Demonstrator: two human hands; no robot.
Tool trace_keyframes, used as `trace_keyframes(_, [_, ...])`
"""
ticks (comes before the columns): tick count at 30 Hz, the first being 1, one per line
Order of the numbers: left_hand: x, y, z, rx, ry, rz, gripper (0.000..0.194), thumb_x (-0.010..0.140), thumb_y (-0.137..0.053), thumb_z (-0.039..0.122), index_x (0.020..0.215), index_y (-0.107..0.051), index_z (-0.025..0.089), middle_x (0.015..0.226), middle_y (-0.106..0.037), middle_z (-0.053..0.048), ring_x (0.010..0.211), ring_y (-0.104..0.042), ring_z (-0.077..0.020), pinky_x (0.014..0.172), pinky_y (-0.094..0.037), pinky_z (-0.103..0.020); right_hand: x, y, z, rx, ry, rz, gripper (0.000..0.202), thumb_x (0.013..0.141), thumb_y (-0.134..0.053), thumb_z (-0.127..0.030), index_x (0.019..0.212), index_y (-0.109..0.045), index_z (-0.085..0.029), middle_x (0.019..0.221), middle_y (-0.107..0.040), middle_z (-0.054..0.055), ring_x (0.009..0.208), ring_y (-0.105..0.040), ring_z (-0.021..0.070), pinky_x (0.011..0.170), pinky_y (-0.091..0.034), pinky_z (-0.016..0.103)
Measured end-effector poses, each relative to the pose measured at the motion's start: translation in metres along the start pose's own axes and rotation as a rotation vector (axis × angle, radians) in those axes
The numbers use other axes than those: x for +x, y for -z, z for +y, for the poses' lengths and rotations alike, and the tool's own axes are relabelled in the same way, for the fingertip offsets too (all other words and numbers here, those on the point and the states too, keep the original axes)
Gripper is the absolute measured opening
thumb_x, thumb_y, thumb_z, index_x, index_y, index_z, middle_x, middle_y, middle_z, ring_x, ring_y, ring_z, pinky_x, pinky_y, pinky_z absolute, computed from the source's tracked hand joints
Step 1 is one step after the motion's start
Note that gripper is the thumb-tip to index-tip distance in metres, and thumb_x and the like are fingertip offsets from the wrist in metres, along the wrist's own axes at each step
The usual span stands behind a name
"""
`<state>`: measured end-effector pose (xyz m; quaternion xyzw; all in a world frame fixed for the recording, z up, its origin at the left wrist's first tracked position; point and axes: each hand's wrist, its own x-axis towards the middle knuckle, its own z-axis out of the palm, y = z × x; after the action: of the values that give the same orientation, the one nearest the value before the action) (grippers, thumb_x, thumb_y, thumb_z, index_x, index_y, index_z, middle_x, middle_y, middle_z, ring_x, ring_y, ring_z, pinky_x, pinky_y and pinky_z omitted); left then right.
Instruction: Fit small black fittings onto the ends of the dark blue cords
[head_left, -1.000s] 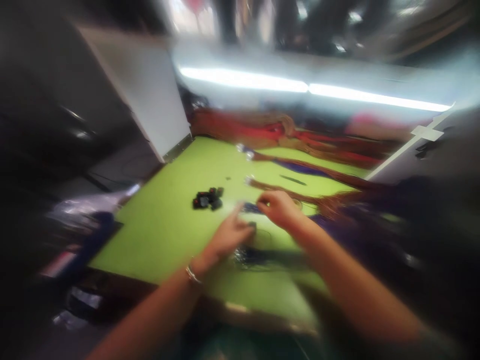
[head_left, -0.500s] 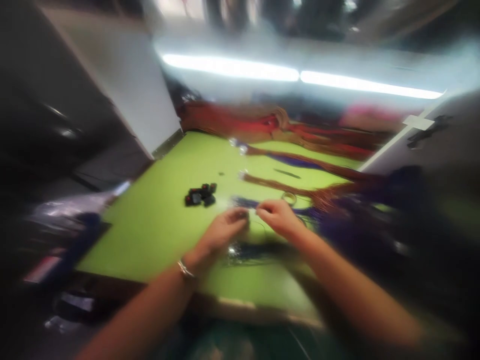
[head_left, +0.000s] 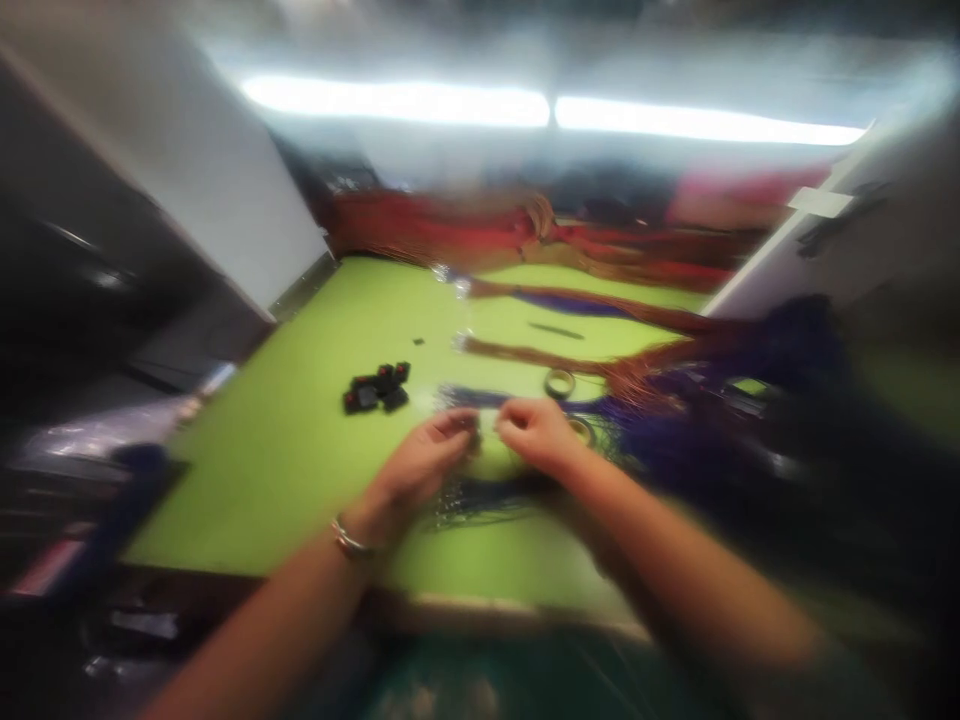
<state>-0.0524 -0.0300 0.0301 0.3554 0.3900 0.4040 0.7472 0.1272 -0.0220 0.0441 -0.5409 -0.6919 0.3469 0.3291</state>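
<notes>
Over the green tabletop (head_left: 300,480), my left hand (head_left: 431,450) has its fingers pinched on something small that I cannot make out. My right hand (head_left: 536,430) is closed a short way to its right, its fingertips on something equally unclear. A narrow gap lies between the two hands. Behind them runs a bundle of blue wires (head_left: 480,397), and a dark wire bundle (head_left: 487,492) lies below them. Several black connectors (head_left: 375,388) with red parts are left of my hands. A tape roll (head_left: 559,383) sits just behind my right hand.
Brown wire bundles (head_left: 540,354) with clear ends cross the table's middle, near a thin dark tool (head_left: 555,330). Red and brown wires (head_left: 450,230) are heaped at the back. A large blue wire pile (head_left: 697,430) is at the right. White panels (head_left: 217,170) flank the table.
The whole view has shifted, so the table and hands appear further left. The gap between my hands looks slightly wider. Both hands keep their fingers closed.
</notes>
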Motion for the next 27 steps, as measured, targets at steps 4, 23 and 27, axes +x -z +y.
trace_keyframes(4, [0.001,0.001,0.0,-0.017,0.015,0.003,0.037,0.067,-0.075,0.019,0.101,-0.063,0.014,0.086,-0.064,-0.005,0.069,-0.06,-0.0102,0.06,-0.045,-0.02,-0.005,0.0,-0.002,-0.209,0.071,0.074,0.013,0.069,-0.051,-0.019,0.059,-0.058,-0.017,0.056,-0.056,-0.002,0.053,-0.044,0.0085,0.054,-0.031,0.02])
trace_keyframes(23, [0.001,0.002,0.0,-0.029,0.039,-0.02,0.038,0.066,-0.076,0.018,0.101,-0.063,0.012,0.083,-0.065,-0.004,0.068,-0.061,-0.0102,0.064,-0.046,-0.02,-0.016,-0.013,0.001,-0.657,0.396,0.266,0.012,0.076,-0.05,-0.018,0.064,-0.054,-0.018,0.064,-0.057,0.002,0.064,-0.046,0.0137,0.059,-0.029,0.025])
trace_keyframes(27, [0.0,0.002,0.001,-0.026,0.029,-0.019,0.039,0.064,-0.077,0.018,0.1,-0.063,0.012,0.084,-0.065,-0.005,0.069,-0.062,-0.0111,0.062,-0.046,-0.02,-0.016,-0.014,0.002,-0.701,0.459,0.342,0.013,0.074,-0.051,-0.016,0.061,-0.051,-0.018,0.061,-0.054,0.001,0.062,-0.043,0.0135,0.057,-0.027,0.026])
